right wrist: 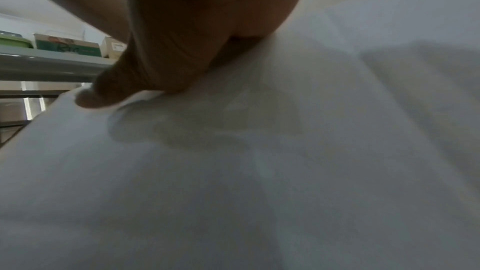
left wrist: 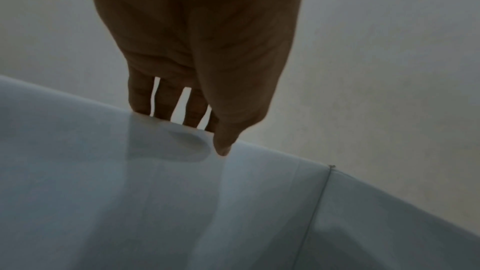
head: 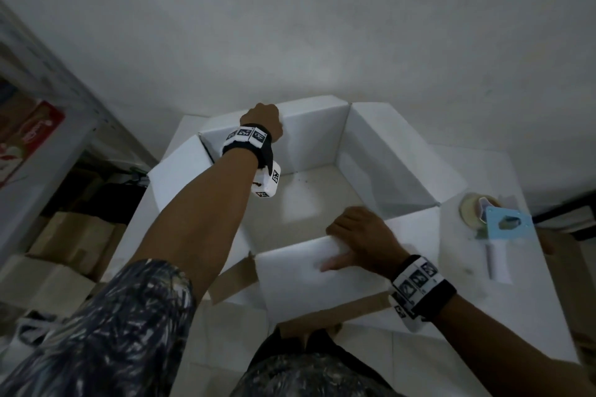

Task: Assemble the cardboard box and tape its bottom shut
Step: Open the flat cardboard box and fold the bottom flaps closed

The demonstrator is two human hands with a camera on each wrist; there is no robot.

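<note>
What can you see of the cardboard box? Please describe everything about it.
The cardboard box is large, white on the faces shown, with brown raw card at its near edges. It stands opened out on a white table, its flaps spread and no tape visible on it. The left hand grips the far panel's top edge, fingers behind and thumb in front. The right hand holds the near flap, thumb pressed on its face. A tape dispenser lies apart, to its right.

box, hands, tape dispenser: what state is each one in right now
cardboard box: squared up, flaps open, untaped
left hand: grips the far flap's top edge
right hand: grips the near flap's edge, thumb pressed on its face
tape dispenser: lying unused to the box's right
</note>
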